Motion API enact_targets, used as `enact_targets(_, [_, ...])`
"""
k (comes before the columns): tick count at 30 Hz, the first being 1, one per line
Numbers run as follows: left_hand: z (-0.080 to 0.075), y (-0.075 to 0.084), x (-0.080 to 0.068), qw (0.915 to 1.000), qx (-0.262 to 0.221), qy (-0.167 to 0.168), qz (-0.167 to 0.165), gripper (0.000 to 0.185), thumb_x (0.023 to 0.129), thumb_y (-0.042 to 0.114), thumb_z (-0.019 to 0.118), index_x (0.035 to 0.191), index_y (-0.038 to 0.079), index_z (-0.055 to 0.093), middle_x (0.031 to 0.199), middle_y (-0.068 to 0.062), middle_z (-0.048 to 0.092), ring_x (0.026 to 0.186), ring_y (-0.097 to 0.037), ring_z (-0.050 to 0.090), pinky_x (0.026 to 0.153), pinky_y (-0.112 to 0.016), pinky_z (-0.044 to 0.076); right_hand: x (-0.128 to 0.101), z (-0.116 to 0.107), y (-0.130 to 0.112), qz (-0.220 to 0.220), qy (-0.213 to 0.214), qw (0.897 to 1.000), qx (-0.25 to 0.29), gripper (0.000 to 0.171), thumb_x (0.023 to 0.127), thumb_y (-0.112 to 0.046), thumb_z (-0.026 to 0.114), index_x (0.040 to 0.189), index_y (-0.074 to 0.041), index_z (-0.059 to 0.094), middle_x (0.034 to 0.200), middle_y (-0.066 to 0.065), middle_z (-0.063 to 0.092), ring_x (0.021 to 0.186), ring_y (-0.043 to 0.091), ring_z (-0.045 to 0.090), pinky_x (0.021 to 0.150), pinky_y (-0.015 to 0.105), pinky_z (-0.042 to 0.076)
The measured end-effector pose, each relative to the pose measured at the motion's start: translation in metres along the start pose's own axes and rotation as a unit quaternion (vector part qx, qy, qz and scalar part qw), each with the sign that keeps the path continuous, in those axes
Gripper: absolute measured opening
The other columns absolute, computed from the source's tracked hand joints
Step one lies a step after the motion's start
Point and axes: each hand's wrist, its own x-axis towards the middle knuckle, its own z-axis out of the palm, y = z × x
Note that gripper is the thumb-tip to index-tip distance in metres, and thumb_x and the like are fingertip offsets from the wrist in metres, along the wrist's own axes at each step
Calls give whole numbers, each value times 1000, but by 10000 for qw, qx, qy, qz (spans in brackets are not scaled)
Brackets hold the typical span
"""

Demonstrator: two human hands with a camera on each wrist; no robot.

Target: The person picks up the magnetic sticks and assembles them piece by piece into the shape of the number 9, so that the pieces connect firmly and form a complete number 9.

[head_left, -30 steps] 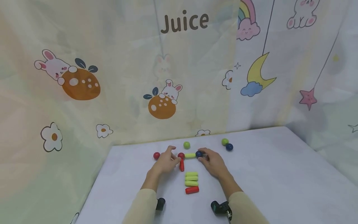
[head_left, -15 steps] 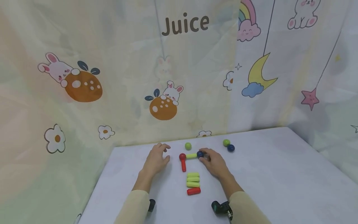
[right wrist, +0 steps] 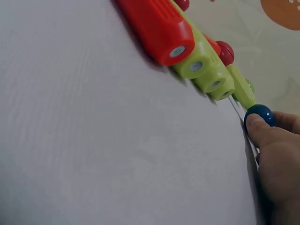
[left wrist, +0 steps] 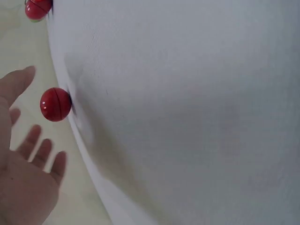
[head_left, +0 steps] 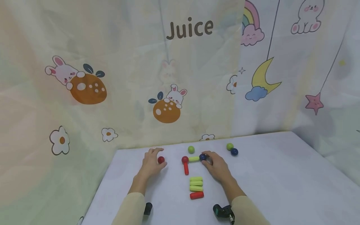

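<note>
Change: the left hand (head_left: 151, 163) has drawn away leftward from the joined pieces since a second ago and now lies by the loose red plastic ball (head_left: 161, 160), which half a second ago was hidden under it; the right hand (head_left: 216, 166) has kept its place at the blue end.
Containers: I can see none in these views; every piece lies bare on the white cloth-covered table (head_left: 275, 181).
Left hand: relaxed, fingers spread and nearly straight, holding nothing; the loose red ball sits just off the fingertips, and whether they touch it I cannot tell. In the left wrist view the palm (left wrist: 23, 187) is open, with the ball (left wrist: 56, 104) apart from it.
Right hand: fingers and thumb (right wrist: 262, 131) pinch the dark blue plastic ball (head_left: 202, 157) at the right end of the joined pieces.
Joined pieces: a short yellow-green plastic rod (head_left: 194, 158) runs from the blue ball left to a second red ball (head_left: 184, 160); a short red plastic rod (head_left: 186, 169) points from that ball toward the person.
Spare rods: three yellow-green rods (head_left: 196, 183) lie side by side, touching, with a red rod (head_left: 196, 195) just nearer the person.
Far side: a single green ball (head_left: 191, 149) lies beyond the joined pieces; a green ball (head_left: 229, 146) and a blue ball (head_left: 234, 152) lie touching to the right.
</note>
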Motion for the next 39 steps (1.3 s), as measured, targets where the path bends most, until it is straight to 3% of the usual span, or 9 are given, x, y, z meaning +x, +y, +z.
enact_targets(3, [0,-4,0,9992,-105,-228,-309,82,87,25,80,156,14,36,147,-20,46,135,-43,41,102,-69,37,2,0,-2,10,8,10000,1,44,97,-29,73,139,-29,61,99,-4,61,79,13,50,68,31,42])
enact_targets(7, [1,-11,-1,9973,-356,-314,-559,85,89,24,78,158,13,29,148,-20,45,139,-43,39,104,-72,34,4,1,-5,38,11,10000,6,45,97,-29,73,139,-29,61,103,-4,62,79,13,50,68,31,42])
enact_targets(11, [0,-18,-3,9962,-535,-297,-617,80,91,23,75,156,11,30,144,-20,47,135,-41,43,107,-68,36,6,4,-8,22,-22,10000,35,45,97,-29,72,140,-30,60,104,-4,62,80,12,50,69,31,43])
enact_targets(17, [0,-26,-2,9955,-785,-336,-402,75,90,21,75,153,7,36,135,-21,52,126,-39,51,107,-59,42,6,7,-10,32,-42,10000,-4,45,97,-30,72,140,-29,59,107,-4,63,80,12,51,69,31,43])
enact_targets(24, [-1,-37,-4,9880,-1241,-480,-785,74,90,27,77,152,8,41,140,-18,53,131,-37,51,110,-58,40,4,12,-13,-7,2,10000,-94,45,97,-29,71,141,-28,59,102,-4,61,78,12,50,67,31,43])
enact_targets(32, [10,-40,-6,9908,-1051,-464,-715,70,89,25,78,147,5,44,138,-20,51,132,-39,50,110,-59,40,2,11,-6,-107,-65,9999,54,52,96,-33,72,145,-26,55,121,-2,64,77,12,49,64,29,41])
enact_targets(36, [20,-36,-6,9896,-1170,-295,-779,69,88,22,79,146,5,45,137,-20,52,131,-39,52,110,-58,40,3,4,-5,-77,63,9997,242,57,99,-38,67,150,-20,48,135,5,60,84,15,54,72,34,48])
enact_targets(39, [26,-30,-5,9898,-1163,-206,-795,69,88,24,79,146,7,47,136,-18,54,129,-38,53,108,-58,41,3,-2,-10,-16,390,9984,404,55,101,-39,62,148,-12,48,130,10,60,88,20,56,82,41,49])
